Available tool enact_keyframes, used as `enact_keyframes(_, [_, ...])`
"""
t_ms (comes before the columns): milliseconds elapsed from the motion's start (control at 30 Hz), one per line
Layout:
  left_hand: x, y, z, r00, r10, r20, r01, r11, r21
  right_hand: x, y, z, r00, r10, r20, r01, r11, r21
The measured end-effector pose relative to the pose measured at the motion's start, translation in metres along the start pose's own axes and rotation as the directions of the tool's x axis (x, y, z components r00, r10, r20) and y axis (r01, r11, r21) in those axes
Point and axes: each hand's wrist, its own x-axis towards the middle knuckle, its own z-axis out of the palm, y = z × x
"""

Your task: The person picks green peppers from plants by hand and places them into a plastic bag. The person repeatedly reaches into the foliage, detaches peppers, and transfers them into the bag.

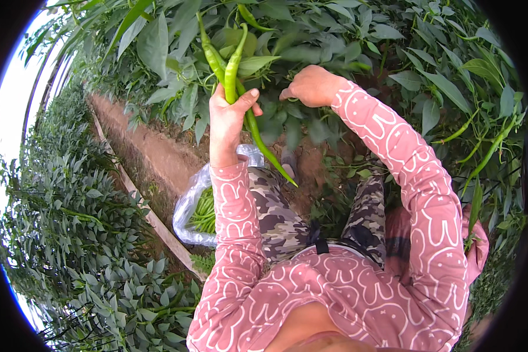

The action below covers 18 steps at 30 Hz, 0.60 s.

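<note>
My left hand (232, 115) is closed round a few long green chili peppers (232, 66). Two of them point up past the thumb, and another hangs down on a slant toward my knees. To its right, my right hand (312, 86) reaches in among the leaves of the pepper plant (334, 44), fingers curled together. Whatever it may be gripping is hidden from view. Below my left forearm sits a clear plastic bag (195, 235), with many green chili peppers (203, 212) inside.
More peppers (494, 149) hang on the plants at the right. Dense plants (88, 217) fill the left side, past a strip of bare soil (141, 144) and a long pale edging (141, 202). My shoe (289, 163) stands on the soil between the rows.
</note>
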Motion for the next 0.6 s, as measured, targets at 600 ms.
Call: enact_keyframes(600, [-0.103,-0.12,0.047,0.959,-0.258,0.116,0.282,0.869,-0.407,-0.012,-0.111,0.076,0.606,0.793,0.057,0.643,-0.531,0.551])
